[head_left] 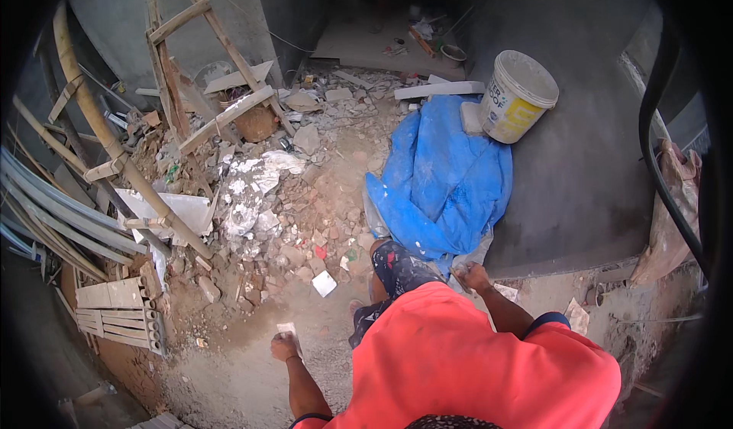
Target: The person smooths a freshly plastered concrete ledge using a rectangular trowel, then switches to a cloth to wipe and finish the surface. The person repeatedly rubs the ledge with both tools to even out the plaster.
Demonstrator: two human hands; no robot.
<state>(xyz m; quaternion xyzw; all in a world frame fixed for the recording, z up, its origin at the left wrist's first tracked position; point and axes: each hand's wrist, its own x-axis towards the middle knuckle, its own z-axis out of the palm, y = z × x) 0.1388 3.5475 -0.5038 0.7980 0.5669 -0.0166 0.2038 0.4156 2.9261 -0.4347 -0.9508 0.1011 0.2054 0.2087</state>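
My left hand [284, 346] hangs low at the left of my body, its fingers closed around a small pale flat piece [287, 328] whose exact kind I cannot tell. On the other side, my right hand [475, 278] is closed beside the lower edge of a crumpled blue tarp [439, 173]. Whatever lies in its fingers is too small and dark to name. A white bucket [519, 97] with a yellow patch leans beyond the tarp, beside the grey wall.
Broken rubble [305, 230] covers the ground ahead. Wooden frames [198, 62] and a bamboo ladder [126, 165] stand at the left, near coiled grey pipes [61, 203]. A dark cable [657, 123] hangs at the right. Farther ahead is a dim doorway [366, 39].
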